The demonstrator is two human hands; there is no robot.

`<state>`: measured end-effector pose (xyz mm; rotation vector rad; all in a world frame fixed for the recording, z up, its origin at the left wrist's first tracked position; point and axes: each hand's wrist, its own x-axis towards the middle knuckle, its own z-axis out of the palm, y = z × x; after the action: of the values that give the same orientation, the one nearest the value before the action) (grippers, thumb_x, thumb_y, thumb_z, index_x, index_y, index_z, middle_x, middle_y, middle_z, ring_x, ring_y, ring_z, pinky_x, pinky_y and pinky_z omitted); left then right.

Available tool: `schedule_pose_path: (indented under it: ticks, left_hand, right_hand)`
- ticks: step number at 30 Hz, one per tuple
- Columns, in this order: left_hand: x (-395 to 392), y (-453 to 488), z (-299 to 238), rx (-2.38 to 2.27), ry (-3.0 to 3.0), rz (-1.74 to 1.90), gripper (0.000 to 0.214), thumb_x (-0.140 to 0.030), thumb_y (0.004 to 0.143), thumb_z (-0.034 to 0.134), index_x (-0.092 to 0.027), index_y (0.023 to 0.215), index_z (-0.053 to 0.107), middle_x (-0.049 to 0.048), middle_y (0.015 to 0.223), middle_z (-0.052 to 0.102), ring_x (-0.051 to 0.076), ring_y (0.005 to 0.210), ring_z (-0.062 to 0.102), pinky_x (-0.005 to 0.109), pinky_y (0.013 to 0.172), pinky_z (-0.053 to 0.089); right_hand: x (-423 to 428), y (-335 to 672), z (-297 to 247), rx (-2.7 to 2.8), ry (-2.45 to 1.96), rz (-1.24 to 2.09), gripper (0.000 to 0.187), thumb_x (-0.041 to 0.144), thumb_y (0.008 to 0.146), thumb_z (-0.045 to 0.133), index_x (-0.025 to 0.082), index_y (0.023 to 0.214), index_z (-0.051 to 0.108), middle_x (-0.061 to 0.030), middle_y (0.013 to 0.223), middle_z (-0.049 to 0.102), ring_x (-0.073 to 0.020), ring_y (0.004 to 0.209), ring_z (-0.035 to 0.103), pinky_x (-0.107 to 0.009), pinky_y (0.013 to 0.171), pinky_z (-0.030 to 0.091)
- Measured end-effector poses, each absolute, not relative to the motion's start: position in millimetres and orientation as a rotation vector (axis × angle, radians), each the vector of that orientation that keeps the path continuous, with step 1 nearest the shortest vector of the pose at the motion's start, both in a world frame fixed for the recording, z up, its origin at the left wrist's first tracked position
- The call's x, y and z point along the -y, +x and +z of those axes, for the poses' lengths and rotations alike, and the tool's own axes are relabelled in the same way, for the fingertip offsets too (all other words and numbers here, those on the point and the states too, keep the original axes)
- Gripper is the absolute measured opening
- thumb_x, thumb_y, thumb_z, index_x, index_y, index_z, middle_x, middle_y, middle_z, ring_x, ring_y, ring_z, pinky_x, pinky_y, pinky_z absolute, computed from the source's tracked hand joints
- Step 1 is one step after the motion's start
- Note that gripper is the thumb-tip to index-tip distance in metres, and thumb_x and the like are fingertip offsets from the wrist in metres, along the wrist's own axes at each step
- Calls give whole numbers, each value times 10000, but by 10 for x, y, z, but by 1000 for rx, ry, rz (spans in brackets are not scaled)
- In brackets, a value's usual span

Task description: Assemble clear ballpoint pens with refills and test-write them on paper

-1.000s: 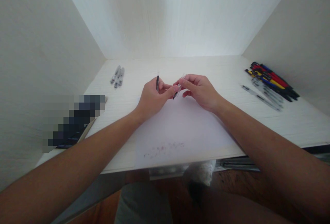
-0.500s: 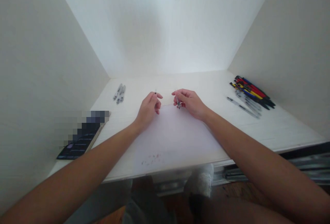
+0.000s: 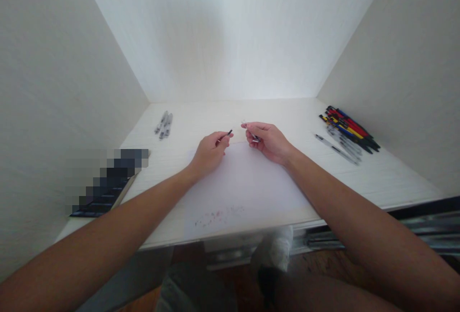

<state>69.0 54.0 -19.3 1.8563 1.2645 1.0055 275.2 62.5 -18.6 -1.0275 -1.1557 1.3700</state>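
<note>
My left hand (image 3: pixel 210 151) pinches a slim pen piece with a dark end (image 3: pixel 229 132) between thumb and forefinger. The dark end points up and to the right; most of the piece is hidden, and I cannot tell which part of a pen it is. A short gap away, my right hand (image 3: pixel 268 140) is closed around a clear pen (image 3: pixel 256 138) with dark parts, tilted with its pale end toward the left hand. Both hands are just over the far edge of a white sheet of paper (image 3: pixel 244 178).
Several clear pens (image 3: pixel 164 125) lie at the back left of the white table (image 3: pixel 201 113). At the right is a pile of red, yellow, blue and black pens (image 3: pixel 354 127), with clear pens (image 3: pixel 337 149) beside it. A dark, partly pixelated object (image 3: pixel 104 202) lies left. White walls enclose the table.
The dark-ended piece in my left hand has swung from upright to leaning right, toward the right hand. The pen in my right hand has tilted more, and its fingers have closed in.
</note>
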Motion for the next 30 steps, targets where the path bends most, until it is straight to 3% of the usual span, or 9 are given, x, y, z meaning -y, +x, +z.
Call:
schedule_pose_path:
  ticks: [9, 16, 22, 30]
  left_hand:
    - [-581, 680, -242, -1282, 1889, 1056, 300, -388, 984, 540, -202, 1030, 772, 50, 950, 762, 184, 782, 665, 299, 698, 522]
    - [-611, 656, -295, -1225, 1994, 1090, 287, -364, 982, 587, -200, 1106, 787, 76, 1125, 786, 227, 1016, 702, 354, 929, 512]
    - [-621, 615, -272, -1302, 2069, 1068, 318, -324, 969, 607, -195, 1188, 797, 79, 1003, 750, 217, 910, 674, 361, 862, 514]
    - [-637, 627, -266, -1270, 1918, 1233, 222, -172, 906, 632, -176, 1046, 805, 69, 992, 736, 165, 848, 662, 291, 793, 545]
  right_hand:
    - [-647, 2797, -158, 1125, -1015, 1345, 322, 375, 604, 914, 191, 822, 764, 9, 772, 623, -103, 662, 487, -245, 580, 372]
    - [-659, 2811, -177, 1107, -1056, 1356, 366, 399, 594, 941, 177, 842, 788, 7, 763, 622, -98, 660, 473, -241, 566, 355]
    - [-702, 2863, -213, 1164, -1089, 1292, 376, 410, 608, 950, 157, 851, 815, -15, 748, 634, -99, 643, 459, -262, 548, 318]
    - [-755, 2939, -269, 1258, -1148, 1221, 330, 381, 637, 952, 178, 875, 847, -26, 726, 681, -103, 605, 475, -281, 563, 334]
